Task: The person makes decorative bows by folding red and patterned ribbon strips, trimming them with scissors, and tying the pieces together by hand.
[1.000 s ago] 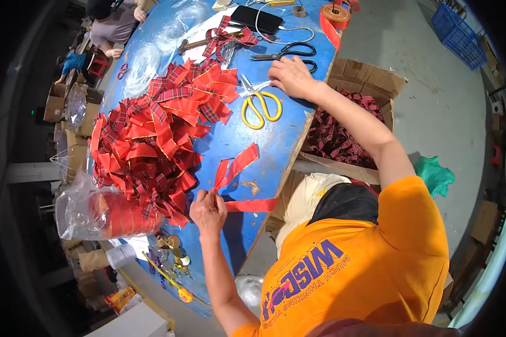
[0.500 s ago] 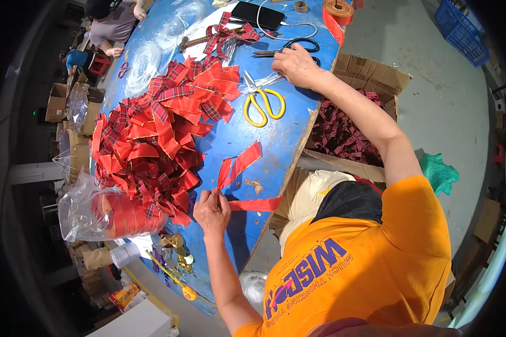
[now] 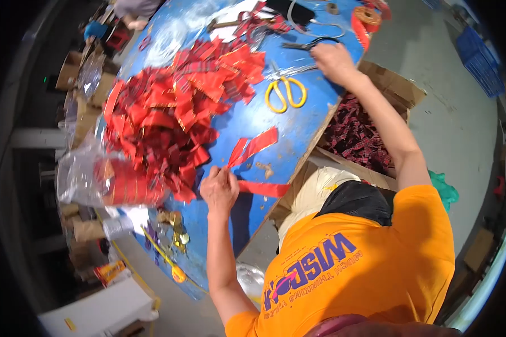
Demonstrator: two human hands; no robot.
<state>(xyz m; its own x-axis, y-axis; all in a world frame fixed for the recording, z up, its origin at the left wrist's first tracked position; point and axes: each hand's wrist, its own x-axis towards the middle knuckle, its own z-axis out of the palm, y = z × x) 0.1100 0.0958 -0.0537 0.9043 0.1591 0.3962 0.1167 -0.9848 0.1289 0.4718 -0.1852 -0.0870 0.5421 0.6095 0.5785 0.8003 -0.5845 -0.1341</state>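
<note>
My left hand [image 3: 219,188] is closed around the pinched middle of a red ribbon [image 3: 256,145] with gold edges. One end of that ribbon slants up over the blue table [image 3: 242,224], while another reaches toward its near edge. Beside the black-handled scissors [image 3: 321,40], my right hand [image 3: 335,63] rests with curled fingers at the ends of some thin clear strips [image 3: 301,71]; what lies in its grip is hidden. Yellow-handled scissors [image 3: 285,95] lie between the strips and a large heap of red and plaid ribbon bows [image 3: 180,106].
A cardboard box [image 3: 388,84] of dark plaid pieces stands against the table edge. Ribbon rolls in a clear bag [image 3: 132,180] sit at the left. Behind are a phone [image 3: 292,11] with a cable and a ribbon roll [image 3: 367,17]. Another person [image 3: 138,8] is at the far side.
The whole view has shifted, moving the table's contents up and right. My right hand has drawn slightly back from the clear strips. My left hand keeps its hold on the red ribbon.
</note>
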